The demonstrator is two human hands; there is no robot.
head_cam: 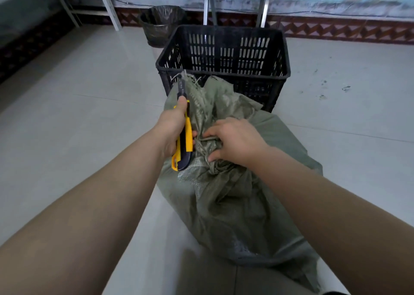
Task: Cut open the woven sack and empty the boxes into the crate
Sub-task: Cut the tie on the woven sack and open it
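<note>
A grey-green woven sack (226,196) lies on the floor in front of me, its gathered neck pointing toward a black slatted plastic crate (224,50). My left hand (172,128) grips a yellow and black utility knife (184,135), blade end up, touching the frayed top of the sack neck. My right hand (235,141) pinches the bunched, tied part of the neck just right of the knife. No boxes show; the sack hides its contents. The crate looks empty inside.
A round bin lined with a dark bag (160,24) stands behind the crate on the left. Metal legs (107,5) of furniture rise at the back by the wall. Pale tiled floor (78,88) spreads on both sides.
</note>
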